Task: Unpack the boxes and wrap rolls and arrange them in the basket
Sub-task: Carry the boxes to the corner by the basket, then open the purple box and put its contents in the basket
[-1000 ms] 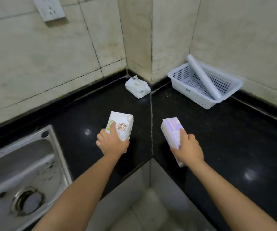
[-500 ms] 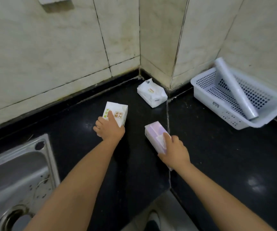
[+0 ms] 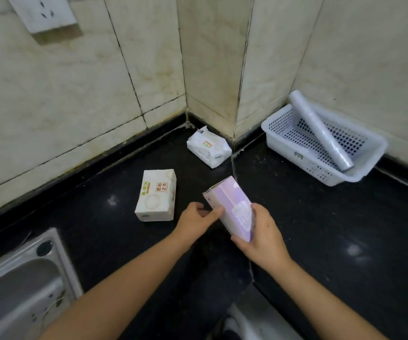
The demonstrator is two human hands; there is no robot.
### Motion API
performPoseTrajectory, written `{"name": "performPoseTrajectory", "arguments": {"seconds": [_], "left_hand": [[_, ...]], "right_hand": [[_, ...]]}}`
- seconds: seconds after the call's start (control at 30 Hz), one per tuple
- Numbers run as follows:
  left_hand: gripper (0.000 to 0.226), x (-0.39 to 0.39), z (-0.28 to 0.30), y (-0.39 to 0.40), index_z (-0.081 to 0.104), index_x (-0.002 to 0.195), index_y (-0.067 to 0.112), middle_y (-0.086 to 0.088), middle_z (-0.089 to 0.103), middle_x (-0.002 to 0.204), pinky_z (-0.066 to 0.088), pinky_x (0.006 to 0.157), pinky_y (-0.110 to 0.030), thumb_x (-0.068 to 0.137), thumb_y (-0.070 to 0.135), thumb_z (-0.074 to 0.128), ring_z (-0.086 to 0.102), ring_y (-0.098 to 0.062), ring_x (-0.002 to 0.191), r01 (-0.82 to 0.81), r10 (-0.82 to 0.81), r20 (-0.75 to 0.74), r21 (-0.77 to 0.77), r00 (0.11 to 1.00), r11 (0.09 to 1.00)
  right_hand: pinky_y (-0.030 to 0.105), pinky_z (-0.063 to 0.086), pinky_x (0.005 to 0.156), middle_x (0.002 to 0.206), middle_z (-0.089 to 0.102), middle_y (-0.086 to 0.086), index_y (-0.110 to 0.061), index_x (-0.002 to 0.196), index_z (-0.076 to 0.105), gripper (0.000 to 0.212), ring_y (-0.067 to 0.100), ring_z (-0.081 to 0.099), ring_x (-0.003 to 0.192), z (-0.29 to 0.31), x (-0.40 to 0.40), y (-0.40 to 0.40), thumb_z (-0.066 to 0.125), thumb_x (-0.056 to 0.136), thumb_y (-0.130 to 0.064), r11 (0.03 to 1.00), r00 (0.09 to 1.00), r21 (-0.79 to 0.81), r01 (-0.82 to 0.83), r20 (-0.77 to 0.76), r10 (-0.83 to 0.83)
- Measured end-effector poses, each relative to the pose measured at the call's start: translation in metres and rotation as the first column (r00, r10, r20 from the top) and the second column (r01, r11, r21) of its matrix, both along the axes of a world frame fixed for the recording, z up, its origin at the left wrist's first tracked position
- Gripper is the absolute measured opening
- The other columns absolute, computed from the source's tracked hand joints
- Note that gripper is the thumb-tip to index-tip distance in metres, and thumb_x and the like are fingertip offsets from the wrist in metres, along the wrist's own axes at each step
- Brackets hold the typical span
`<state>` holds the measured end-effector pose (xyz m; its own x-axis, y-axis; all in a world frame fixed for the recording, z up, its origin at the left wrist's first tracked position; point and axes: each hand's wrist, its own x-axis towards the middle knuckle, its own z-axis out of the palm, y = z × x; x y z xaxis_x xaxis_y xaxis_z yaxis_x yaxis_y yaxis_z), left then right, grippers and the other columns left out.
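A purple box (image 3: pixel 230 204) is lifted above the black counter, gripped from below by my right hand (image 3: pixel 262 239). My left hand (image 3: pixel 195 219) pinches the box's left edge with thumb and fingers. A white box with green and orange print (image 3: pixel 155 195) lies flat on the counter to the left, free of both hands. A white soft pack (image 3: pixel 209 146) rests in the corner by the wall. At the right stands a white perforated basket (image 3: pixel 284 141), and a wrap roll (image 3: pixel 320 131) leans diagonally across it.
The black counter (image 3: pixel 320 229) forms an L around the tiled corner. A steel sink (image 3: pixel 19 285) sits at the lower left. A wall socket (image 3: pixel 43 11) is at the upper left. The counter's inner edge drops to the floor between my arms.
My left hand let go of the white box, which now lies on the counter, and moved right onto the purple box. My right hand lifted and tilted the purple box.
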<state>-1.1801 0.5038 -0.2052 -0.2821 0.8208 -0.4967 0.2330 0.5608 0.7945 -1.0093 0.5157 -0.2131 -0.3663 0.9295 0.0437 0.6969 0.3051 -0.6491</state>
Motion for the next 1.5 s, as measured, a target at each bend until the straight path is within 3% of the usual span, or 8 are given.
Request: {"name": "performPoseTrajectory", "arguments": {"seconds": [0.23, 0.4, 0.57, 0.73, 0.87, 1.23, 1.4, 1.5], "left_hand": [[0.050, 0.043, 0.037, 0.004, 0.048, 0.114, 0.018, 0.004, 0.055, 0.111, 0.045, 0.081, -0.017, 0.073, 0.016, 0.077, 0.052, -0.008, 0.097, 0.218, -0.213, -0.049, 0.273, 0.976, 0.937], [0.062, 0.076, 0.069, 0.008, 0.050, 0.123, 0.015, -0.001, 0.054, 0.113, 0.032, 0.086, -0.022, 0.068, 0.027, 0.076, 0.048, -0.018, 0.107, 0.608, -0.276, -0.645, 0.372, 0.713, 0.702], [0.064, 0.106, 0.102, 0.022, 0.052, 0.126, 0.013, -0.006, 0.057, 0.119, 0.034, 0.093, -0.031, 0.069, 0.028, 0.074, 0.049, -0.024, 0.112, 0.773, -0.209, -0.808, 0.401, 0.551, 0.492], [0.089, 0.114, 0.115, 0.043, 0.027, 0.144, 0.019, -0.002, 0.030, 0.148, 0.016, 0.114, -0.034, 0.073, 0.048, 0.070, 0.023, -0.020, 0.137, 0.823, -0.210, -0.923, 0.163, 0.322, 0.545], [0.080, 0.119, 0.118, 0.062, 0.029, 0.143, 0.022, -0.006, 0.021, 0.153, 0.016, 0.118, -0.044, 0.076, 0.047, 0.067, 0.009, -0.026, 0.143, 0.787, -0.259, -0.932, 0.042, 0.252, 0.615], [0.065, 0.118, 0.131, 0.079, 0.047, 0.132, 0.018, -0.007, 0.053, 0.129, 0.035, 0.097, -0.024, 0.073, 0.021, 0.076, 0.047, -0.021, 0.118, 0.801, -0.373, -0.764, 0.300, 0.527, 0.518], [0.069, 0.108, 0.132, 0.079, 0.046, 0.134, 0.014, -0.006, 0.053, 0.134, 0.028, 0.087, -0.011, 0.074, 0.018, 0.078, 0.046, -0.010, 0.116, 0.764, -0.377, -0.697, 0.390, 0.609, 0.514], [0.071, 0.113, 0.133, 0.077, 0.044, 0.136, 0.015, -0.003, 0.053, 0.134, 0.033, 0.092, -0.019, 0.074, 0.027, 0.077, 0.048, -0.017, 0.122, 0.792, -0.344, -0.770, 0.322, 0.538, 0.519]], "right_hand": [[0.017, 0.029, 0.103, 0.132, 0.041, -0.008, -0.010, 0.135, 0.040, 0.069, 0.006, 0.038, 0.125, 0.028, 0.065, -0.031, 0.073, 0.077, -0.026, 0.996, 0.997, -0.047, -0.070, 0.020, 0.071], [0.020, 0.043, 0.084, 0.121, 0.057, 0.001, -0.011, 0.128, 0.049, 0.049, 0.010, 0.055, 0.103, 0.077, 0.102, -0.016, 0.066, 0.082, -0.017, 0.982, 0.967, -0.114, 0.150, -0.191, -0.170], [0.001, 0.047, 0.058, 0.094, 0.055, -0.021, -0.035, 0.119, 0.041, 0.056, -0.006, 0.056, 0.079, 0.117, 0.114, 0.011, 0.073, 0.074, -0.028, 0.979, 0.960, -0.162, 0.125, -0.228, -0.160], [0.046, 0.055, 0.089, 0.111, 0.063, 0.011, -0.024, 0.135, 0.040, 0.072, 0.024, 0.063, 0.095, 0.127, 0.137, 0.023, 0.073, 0.072, -0.014, 0.938, 0.865, -0.243, 0.249, -0.380, -0.328], [0.045, 0.058, 0.083, 0.101, 0.062, 0.010, -0.019, 0.127, 0.049, 0.060, 0.023, 0.062, 0.079, 0.136, 0.149, 0.033, 0.072, 0.073, -0.010, 0.918, 0.816, -0.284, 0.277, -0.435, -0.381], [0.019, 0.059, 0.057, 0.084, 0.069, 0.008, -0.010, 0.125, 0.052, 0.042, 0.015, 0.068, 0.063, 0.144, 0.170, 0.043, 0.058, 0.084, 0.000, 0.908, 0.704, -0.381, 0.174, -0.597, -0.385], [0.024, 0.059, 0.046, 0.057, 0.074, 0.011, 0.000, 0.095, 0.054, 0.021, 0.023, 0.072, 0.052, 0.146, 0.186, 0.044, 0.035, 0.096, -0.009, 0.826, 0.269, -0.563, -0.020, -0.799, -0.538], [0.023, 0.057, 0.042, 0.053, 0.073, 0.009, -0.003, 0.090, 0.054, 0.021, 0.020, 0.070, 0.046, 0.144, 0.184, 0.045, 0.036, 0.097, -0.011, 0.802, 0.230, -0.597, 0.025, -0.777, -0.585]]}}
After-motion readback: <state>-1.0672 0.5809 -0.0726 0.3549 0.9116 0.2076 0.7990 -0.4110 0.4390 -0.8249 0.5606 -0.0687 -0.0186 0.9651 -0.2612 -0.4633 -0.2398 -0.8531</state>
